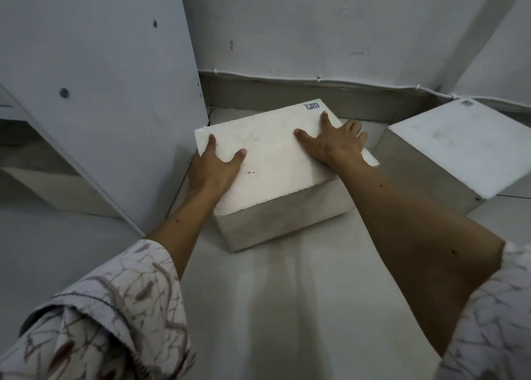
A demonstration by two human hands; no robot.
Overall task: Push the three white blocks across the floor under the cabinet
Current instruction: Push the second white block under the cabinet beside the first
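- Both hands lie on the flat top of the middle white rectangular block (273, 161). The left hand (214, 168) straddles its left edge, thumb and forefinger spread on top, the other fingers hidden down the side. The right hand (334, 144) lies flat with straight, splayed fingers, wrapping nothing.
- I take this as bracing to steer the block while sliding it.
- Just left of the left hand stands the grey-white cabinet side panel (115, 92); the block's left corner is very near it, so the block is not yet underneath.
- Beyond that panel, a second pale block (60, 190) seems already under the cabinet.
- Right of the right hand, apart from the held block, waits a third white block (459, 144).
- All rest on the pale floor (287, 293).
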